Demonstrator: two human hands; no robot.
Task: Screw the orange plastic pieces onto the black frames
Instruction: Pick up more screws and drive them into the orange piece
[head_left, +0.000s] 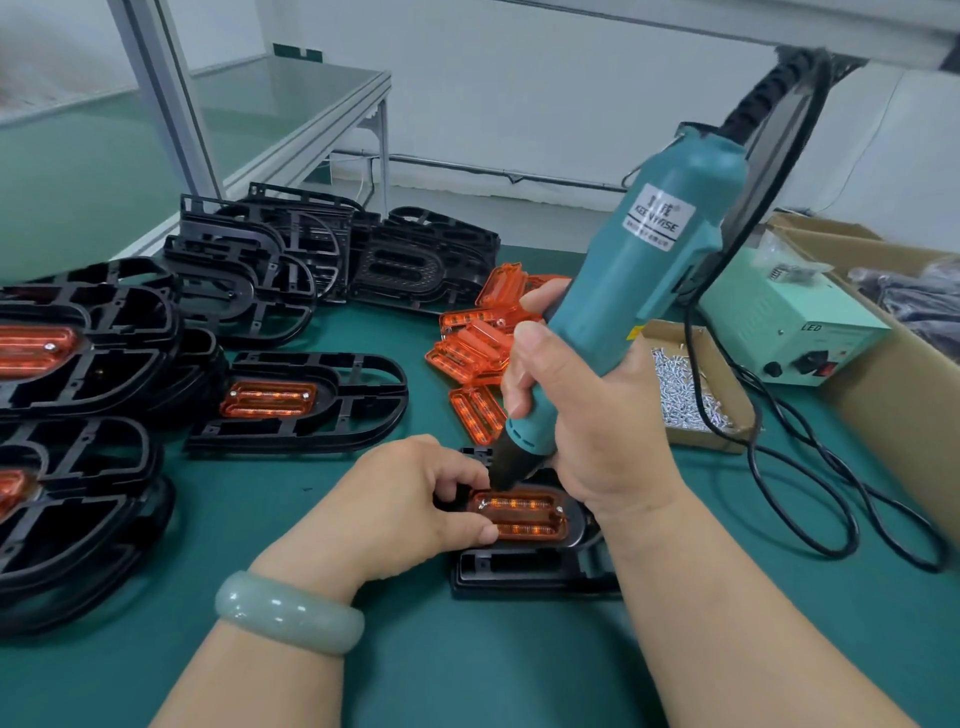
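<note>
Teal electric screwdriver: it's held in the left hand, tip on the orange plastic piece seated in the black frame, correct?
Wrong hand. The head view shows the right hand holding the teal electric screwdriver, tip on the orange plastic piece seated in the black frame.

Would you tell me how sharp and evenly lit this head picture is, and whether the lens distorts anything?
Head view: soft, even light, faint shadows on the green mat; glints on the bangle and orange piece; the screwdriver label reads clearly; the black frames at the left edge are smeared; the metal post leans from wide-angle distortion.
</note>
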